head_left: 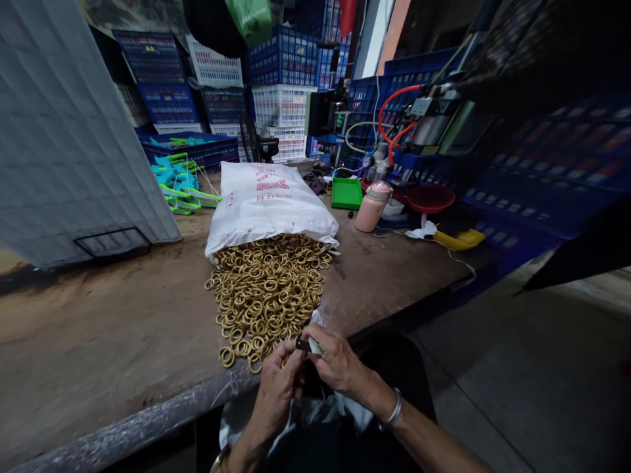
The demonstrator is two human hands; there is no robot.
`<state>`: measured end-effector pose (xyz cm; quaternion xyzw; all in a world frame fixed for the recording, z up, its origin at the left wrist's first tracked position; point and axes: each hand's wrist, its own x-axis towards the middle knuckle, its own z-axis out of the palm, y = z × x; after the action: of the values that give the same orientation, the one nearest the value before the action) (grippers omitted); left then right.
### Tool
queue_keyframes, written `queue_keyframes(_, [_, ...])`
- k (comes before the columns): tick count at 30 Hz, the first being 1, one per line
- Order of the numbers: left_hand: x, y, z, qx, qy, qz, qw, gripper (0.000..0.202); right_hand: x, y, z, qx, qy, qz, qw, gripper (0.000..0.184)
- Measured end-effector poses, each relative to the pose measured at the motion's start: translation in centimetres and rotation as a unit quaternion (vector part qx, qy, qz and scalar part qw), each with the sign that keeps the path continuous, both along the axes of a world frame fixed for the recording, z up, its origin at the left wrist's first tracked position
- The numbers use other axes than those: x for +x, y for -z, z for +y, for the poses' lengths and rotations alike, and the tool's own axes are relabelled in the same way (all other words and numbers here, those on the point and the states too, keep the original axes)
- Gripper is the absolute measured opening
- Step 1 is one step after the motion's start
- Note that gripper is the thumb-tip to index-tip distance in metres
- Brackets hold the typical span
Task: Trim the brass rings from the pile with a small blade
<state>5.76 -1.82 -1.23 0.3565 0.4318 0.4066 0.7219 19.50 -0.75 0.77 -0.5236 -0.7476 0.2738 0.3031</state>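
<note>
My right hand [340, 361] is closed around a small hand tool with a short dark flat end [302, 345] and a pale grip [315, 347]. Close against it, my left hand [277, 381] is pinched shut, with a bit of a gold-coloured ring [284, 363] showing at its fingers; most of that ring is hidden. Both hands are at the table's front edge, above my lap. Just beyond them spreads a heap of gold-coloured metal rings [269, 295], spilling from the mouth of a white woven sack [271, 203] with red print.
A pink bottle [372, 209], a green tray [346, 193] and a red bowl [430, 198] stand at the back right. Green and blue plastic pieces [180, 184] lie back left beside a grey panel [73, 131]. Stacked crates [283, 105] line the back.
</note>
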Motion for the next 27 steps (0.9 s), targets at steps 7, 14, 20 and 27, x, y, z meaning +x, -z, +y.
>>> queue_keyframes(7, [-0.3, -0.1, 0.0, 0.045, -0.06, 0.074, 0.994, 0.028, -1.4, 0.4, -0.1, -0.158, 0.086, 0.165, 0.97, 0.021])
queue_keyframes(14, [-0.3, -0.3, 0.1, 0.104, -0.041, 0.092, 0.989, 0.025, -2.3, 1.3, -0.4, -0.346, 0.11, 0.335, 0.87, 0.037])
queue_keyframes(20, [-0.8, -0.2, -0.1, -0.002, 0.003, 0.03, 1.0, 0.029, -2.0, 0.6, 0.0, -0.192, 0.126, 0.196, 0.953, 0.022])
queue_keyframes(27, [-1.3, -0.1, -0.2, 0.019, 0.012, 0.03, 0.999, 0.034, -2.3, -0.3, -0.1, -0.162, 0.103, 0.158, 0.969, 0.016])
